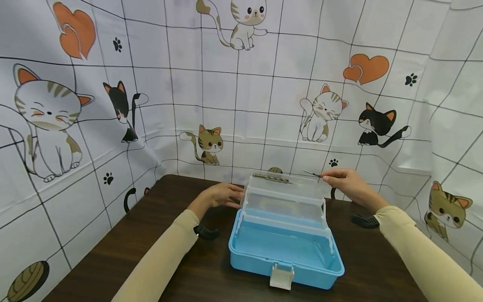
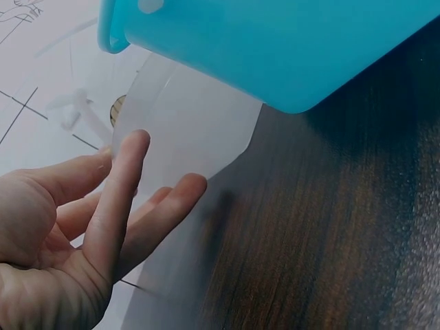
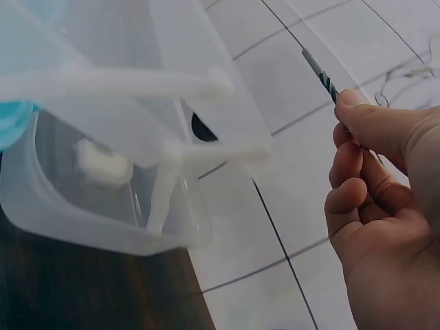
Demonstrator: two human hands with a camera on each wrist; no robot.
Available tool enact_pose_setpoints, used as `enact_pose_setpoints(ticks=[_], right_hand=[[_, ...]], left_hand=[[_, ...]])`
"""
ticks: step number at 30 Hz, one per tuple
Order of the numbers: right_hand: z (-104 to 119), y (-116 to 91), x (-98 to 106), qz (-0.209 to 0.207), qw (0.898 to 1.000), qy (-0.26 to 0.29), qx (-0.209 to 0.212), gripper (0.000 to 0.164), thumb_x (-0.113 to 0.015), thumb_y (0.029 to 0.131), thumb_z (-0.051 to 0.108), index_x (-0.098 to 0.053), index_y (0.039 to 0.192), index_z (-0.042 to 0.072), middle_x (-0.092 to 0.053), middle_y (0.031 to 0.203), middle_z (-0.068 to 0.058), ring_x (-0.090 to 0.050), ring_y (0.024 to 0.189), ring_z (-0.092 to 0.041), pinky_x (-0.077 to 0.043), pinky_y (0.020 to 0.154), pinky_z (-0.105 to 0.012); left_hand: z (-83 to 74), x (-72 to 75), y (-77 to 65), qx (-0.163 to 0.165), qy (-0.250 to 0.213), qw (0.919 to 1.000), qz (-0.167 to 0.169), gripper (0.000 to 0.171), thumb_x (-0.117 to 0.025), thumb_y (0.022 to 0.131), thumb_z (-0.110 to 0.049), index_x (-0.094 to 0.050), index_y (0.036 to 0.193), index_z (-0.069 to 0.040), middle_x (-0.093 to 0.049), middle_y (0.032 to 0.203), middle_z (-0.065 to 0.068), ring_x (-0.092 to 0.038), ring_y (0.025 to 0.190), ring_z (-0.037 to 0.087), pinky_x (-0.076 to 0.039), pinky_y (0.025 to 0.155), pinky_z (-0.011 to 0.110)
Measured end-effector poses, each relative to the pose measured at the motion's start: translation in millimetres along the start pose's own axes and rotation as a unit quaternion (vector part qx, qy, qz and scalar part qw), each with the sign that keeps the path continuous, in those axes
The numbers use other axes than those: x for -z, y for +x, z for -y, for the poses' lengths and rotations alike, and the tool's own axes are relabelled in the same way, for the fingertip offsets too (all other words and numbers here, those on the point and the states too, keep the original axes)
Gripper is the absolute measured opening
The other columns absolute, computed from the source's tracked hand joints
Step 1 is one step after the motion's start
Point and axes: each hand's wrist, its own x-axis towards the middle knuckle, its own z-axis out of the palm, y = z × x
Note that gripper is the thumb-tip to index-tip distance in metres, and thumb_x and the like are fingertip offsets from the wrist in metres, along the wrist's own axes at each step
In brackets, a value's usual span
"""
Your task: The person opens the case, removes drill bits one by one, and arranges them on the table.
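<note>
We find the right hand (image 1: 351,183) pinching a striped tool (image 3: 320,74), droppable if grip slackens; left hand (image 1: 222,195) unclenched beside clear tray (image 1: 284,203).

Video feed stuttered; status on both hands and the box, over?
Right hand pinching drill bit. Left hand beside clear lid, contact unclear. Blue box open; raised trays between hands.

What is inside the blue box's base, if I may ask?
In the blue box, the floor shows, with no loose item visible on it. The translucent lower tray covers the floor's rear, so that part cannot be seen clearly.
</note>
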Motion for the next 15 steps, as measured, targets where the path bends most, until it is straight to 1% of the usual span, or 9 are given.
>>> enact_pose_setpoints(ticks=[3, 5, 6, 8, 9, 11, 14, 15], right_hand=[[-12.8, -7.8, 8.3, -0.001, 0.997, 0.072, -0.004, 0.048, -0.064, 0.103, 0.03, -0.06, 0.136, -0.005, -0.055, 0.142, -0.013, -0.051, 0.127, -0.011, -0.047, 0.103, -0.026], [-20.0, -13.8, 13.2, -0.006, 0.995, 0.101, -0.004, 0.046, -0.064, 0.103, 0.027, -0.06, 0.135, -0.006, -0.059, 0.138, -0.007, -0.054, 0.123, -0.006, -0.048, 0.1, -0.023], [-23.9, -17.0, 15.6, -0.007, 0.994, 0.111, -0.003, 0.044, -0.064, 0.104, 0.025, -0.06, 0.134, -0.007, -0.06, 0.135, -0.004, -0.054, 0.122, -0.005, -0.048, 0.1, -0.022], [-31.4, -23.9, 19.2, -0.008, 0.993, 0.12, -0.001, 0.039, -0.064, 0.104, 0.022, -0.063, 0.131, -0.006, -0.063, 0.129, 0.002, -0.057, 0.119, -0.005, -0.05, 0.097, -0.021], [-35.5, -27.6, 20.7, -0.01, 0.992, 0.124, 0.001, 0.037, -0.063, 0.104, 0.02, -0.064, 0.129, -0.006, -0.063, 0.127, 0.003, -0.057, 0.118, -0.006, -0.05, 0.096, -0.021], [-44.7, -35.3, 22.7, -0.018, 0.992, 0.124, -0.001, 0.033, -0.063, 0.104, 0.019, -0.066, 0.127, -0.005, -0.064, 0.124, 0.002, -0.06, 0.111, -0.008, -0.053, 0.092, -0.021], [-60.0, -45.2, 23.6, -0.033, 0.99, 0.134, -0.005, 0.03, -0.063, 0.104, 0.018, -0.068, 0.127, -0.002, -0.062, 0.125, 0.0, -0.06, 0.108, -0.009, -0.054, 0.089, -0.022], [-65.4, -48.1, 23.6, -0.04, 0.988, 0.148, -0.007, 0.033, -0.063, 0.104, 0.017, -0.065, 0.128, -0.005, -0.062, 0.125, -0.001, -0.061, 0.107, -0.009, -0.055, 0.088, -0.023]], left_hand=[[-0.2, 0.3, 0.4, -0.003, -0.005, 1.0, -0.001, 0.042, -0.06, 0.103, -0.002, -0.053, 0.143, 0.006, -0.06, 0.127, 0.023, -0.068, 0.106, 0.033, -0.059, 0.088, 0.041], [-0.3, 0.2, 0.2, -0.005, -0.002, 1.0, -0.005, 0.041, -0.061, 0.103, -0.003, -0.054, 0.143, 0.006, -0.061, 0.127, 0.022, -0.068, 0.105, 0.034, -0.059, 0.088, 0.041], [-0.2, 0.1, 0.3, -0.005, -0.001, 1.0, -0.006, 0.041, -0.061, 0.103, -0.003, -0.054, 0.143, 0.005, -0.061, 0.127, 0.022, -0.068, 0.105, 0.034, -0.059, 0.088, 0.041], [0.2, -0.1, 0.5, -0.005, 0.001, 1.0, -0.008, 0.041, -0.061, 0.103, -0.004, -0.055, 0.142, 0.005, -0.061, 0.127, 0.022, -0.069, 0.105, 0.034, -0.059, 0.088, 0.041], [0.5, -0.2, 0.7, -0.005, 0.002, 1.0, -0.008, 0.041, -0.061, 0.103, -0.005, -0.055, 0.142, 0.005, -0.061, 0.127, 0.022, -0.069, 0.105, 0.034, -0.059, 0.088, 0.041], [1.3, -0.3, 0.7, -0.006, 0.002, 1.0, -0.007, 0.041, -0.061, 0.103, -0.005, -0.055, 0.142, 0.005, -0.061, 0.127, 0.022, -0.068, 0.105, 0.034, -0.059, 0.088, 0.041], [3.1, -0.1, 0.8, -0.007, -0.002, 1.0, -0.006, 0.04, -0.061, 0.103, -0.006, -0.056, 0.142, 0.004, -0.062, 0.127, 0.021, -0.068, 0.105, 0.034, -0.059, 0.088, 0.041], [3.6, 0.0, 0.7, -0.007, -0.002, 1.0, -0.005, 0.04, -0.061, 0.103, -0.006, -0.056, 0.142, 0.004, -0.062, 0.127, 0.021, -0.068, 0.106, 0.034, -0.059, 0.088, 0.041]])
